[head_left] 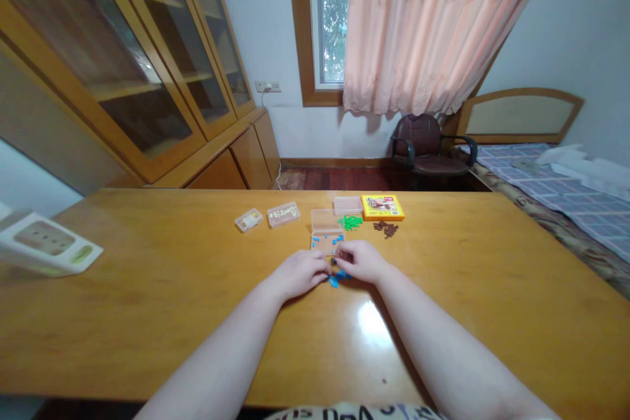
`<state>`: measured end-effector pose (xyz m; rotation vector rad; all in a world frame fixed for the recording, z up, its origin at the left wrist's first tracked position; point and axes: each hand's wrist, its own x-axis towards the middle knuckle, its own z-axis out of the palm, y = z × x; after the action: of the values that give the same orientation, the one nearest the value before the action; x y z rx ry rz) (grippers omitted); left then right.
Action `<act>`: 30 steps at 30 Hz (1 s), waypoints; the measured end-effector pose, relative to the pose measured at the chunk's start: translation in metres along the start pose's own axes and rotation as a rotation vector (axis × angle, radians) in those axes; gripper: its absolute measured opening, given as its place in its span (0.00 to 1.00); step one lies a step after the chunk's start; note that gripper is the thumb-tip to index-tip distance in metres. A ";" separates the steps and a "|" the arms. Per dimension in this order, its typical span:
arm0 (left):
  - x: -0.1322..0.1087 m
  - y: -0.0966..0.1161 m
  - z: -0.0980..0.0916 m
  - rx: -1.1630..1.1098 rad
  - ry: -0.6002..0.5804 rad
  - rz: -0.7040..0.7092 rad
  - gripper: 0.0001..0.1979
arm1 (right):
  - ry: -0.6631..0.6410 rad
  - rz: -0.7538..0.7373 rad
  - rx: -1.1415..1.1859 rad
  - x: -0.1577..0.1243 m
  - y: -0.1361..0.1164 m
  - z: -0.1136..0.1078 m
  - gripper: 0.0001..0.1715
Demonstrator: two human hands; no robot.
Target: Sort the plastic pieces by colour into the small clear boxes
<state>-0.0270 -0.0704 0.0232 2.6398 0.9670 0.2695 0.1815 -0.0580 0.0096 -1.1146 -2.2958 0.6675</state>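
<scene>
Blue pieces [335, 281] near left hand [301, 273] and right hand [361, 261], each grip unclear; yellow box [382, 207] lettering illegible.

The dark piece [333, 262] is too small to identify

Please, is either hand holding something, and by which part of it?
It cannot be told: the right hand is at a small dark piece, the left hand beside blue pieces, all too small to show a grip.
</scene>
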 end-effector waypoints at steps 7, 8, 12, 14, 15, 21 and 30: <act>-0.003 0.001 -0.004 -0.015 -0.043 -0.042 0.11 | -0.100 0.060 -0.075 -0.001 0.001 -0.002 0.16; -0.003 0.001 -0.005 -0.016 -0.046 -0.048 0.12 | -0.104 0.078 -0.087 -0.001 0.001 -0.003 0.18; -0.003 0.003 -0.007 -0.016 -0.029 -0.071 0.12 | -0.125 0.093 -0.130 0.000 0.001 -0.005 0.21; -0.003 0.002 -0.007 -0.014 -0.012 -0.082 0.11 | -0.128 0.083 -0.157 0.000 0.001 -0.006 0.22; -0.004 0.001 -0.007 -0.011 -0.004 -0.086 0.11 | -0.128 0.078 -0.168 0.000 0.000 -0.005 0.22; -0.003 -0.007 -0.004 0.018 0.041 -0.111 0.09 | -0.116 0.070 -0.199 0.000 -0.003 -0.005 0.20; -0.001 -0.010 0.002 0.049 0.049 -0.172 0.05 | -0.125 0.076 -0.239 0.000 -0.004 -0.003 0.12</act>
<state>-0.0334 -0.0647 0.0178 2.5838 1.2232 0.2744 0.1808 -0.0594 0.0145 -1.3073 -2.5008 0.5138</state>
